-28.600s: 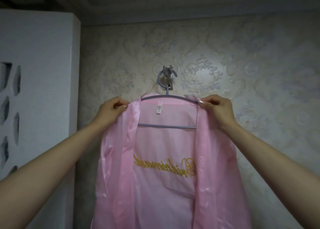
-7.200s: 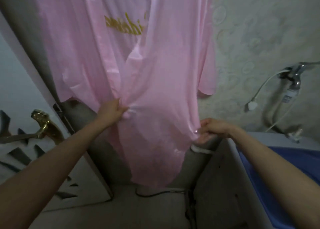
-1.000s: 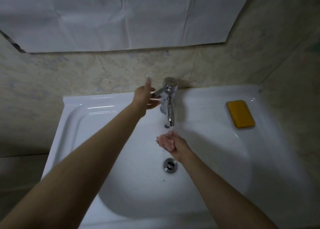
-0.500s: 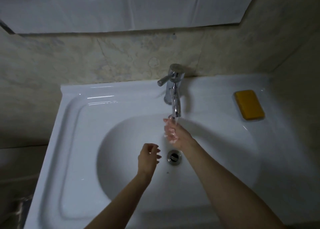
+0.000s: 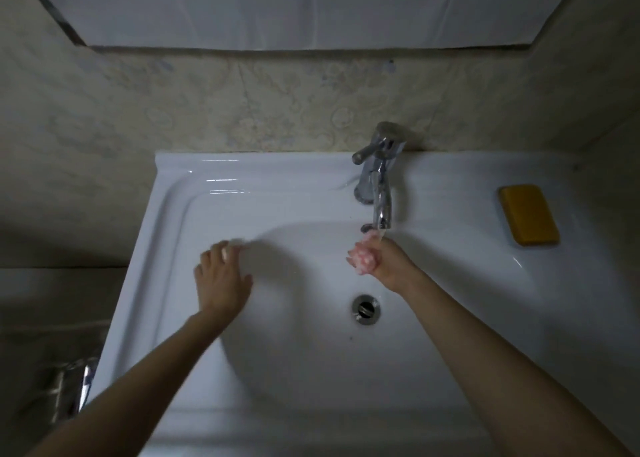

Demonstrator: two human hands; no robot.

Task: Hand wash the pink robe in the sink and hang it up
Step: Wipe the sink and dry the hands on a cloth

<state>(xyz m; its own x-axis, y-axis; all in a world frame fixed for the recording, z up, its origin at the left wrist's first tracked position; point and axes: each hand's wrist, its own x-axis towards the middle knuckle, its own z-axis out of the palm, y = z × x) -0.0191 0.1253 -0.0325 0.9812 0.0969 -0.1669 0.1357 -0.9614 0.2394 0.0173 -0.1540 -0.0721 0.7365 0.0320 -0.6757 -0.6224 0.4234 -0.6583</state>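
Pale patterned wall (image 5: pixel 173 110) stands behind a white sink (image 5: pixel 180 193), seen from above.

The right hand (image 5: pixel 377 261) lies palm up under the tap (image 5: pixel 377 179), just at 6 o'clock from the spout. Its grip is loose: the fingers are cupped, they hold nothing, and water runs over them. The left hand (image 5: pixel 221 280) is at 9 o'clock from the right one, over the left slope of the basin. Its fingers are spread and relaxed and grip nothing. It is blurred, so I cannot tell if it touches the sink.

One second ago this left hand was on the tap lever. Half a second ago it was near the drain (image 5: pixel 366 309). Now it has gone out to the left, while the right hand stayed in the stream.

The drain is at 6 o'clock from the right hand, and a yellow soap (image 5: pixel 528 214) lies on the rim at 3 o'clock from the tap.

The pink robe is not in view here; some seconds ago it hung on a hanger on the wall. I judge that washing and hanging are done, and only the rinsing of hands and closing of the tap remain.
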